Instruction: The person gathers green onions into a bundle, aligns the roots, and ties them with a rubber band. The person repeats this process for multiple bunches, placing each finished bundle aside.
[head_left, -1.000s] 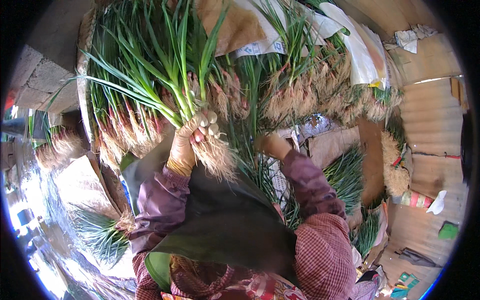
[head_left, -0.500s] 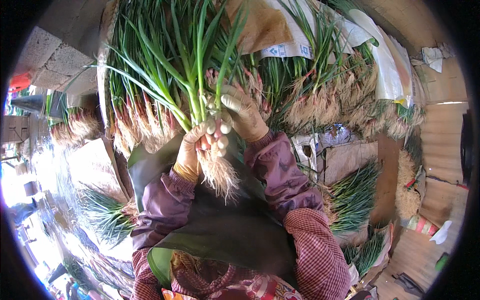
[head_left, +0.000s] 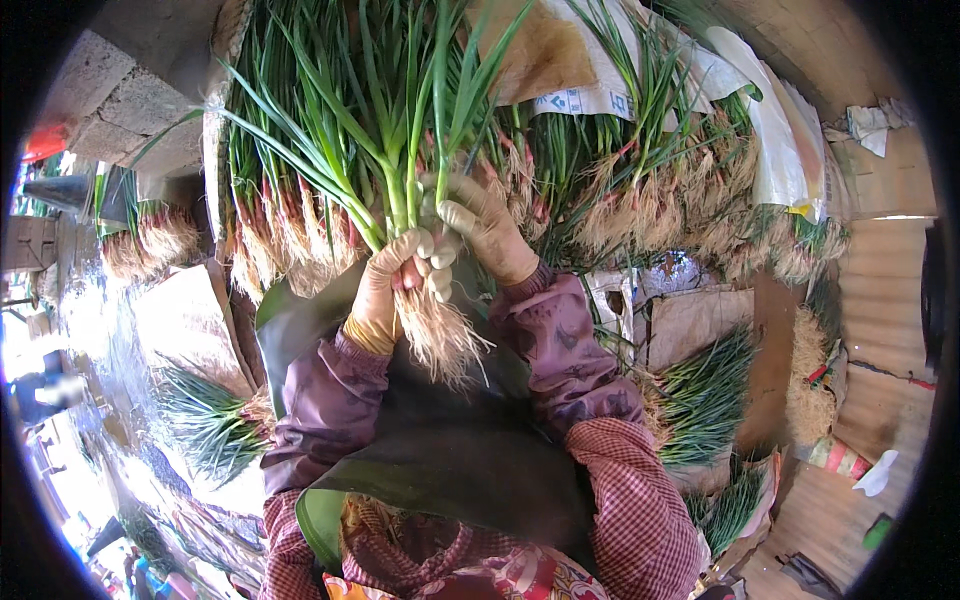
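Observation:
A bunch of green onions [head_left: 398, 195] is held upright in front of me, its long leaves fanning upward and its pale roots [head_left: 438, 340] hanging below. My gloved left hand [head_left: 378, 292] is closed round the bunch just above the roots, where some reddish bulbs show between the fingers. From the other side, my gloved right hand [head_left: 492, 232] curls its fingers against the same stems, a little higher up. Its fingertips are partly hidden behind the stalks. Under the bunch, a dark apron [head_left: 450, 440] covers my lap.
Rows of green onions [head_left: 285, 215] with roots toward me stand beyond my hands. More roots [head_left: 640, 205] hang at the far right under a white sack [head_left: 770, 140]. Bundles lie beside me, left [head_left: 205, 420] and right [head_left: 700, 400]. A block wall [head_left: 130, 100] is at far left.
My right hand has shifted slightly along the stems, and the bunch's leaves have swung a little rightward. The roots have risen slightly. My left hand keeps its hold.

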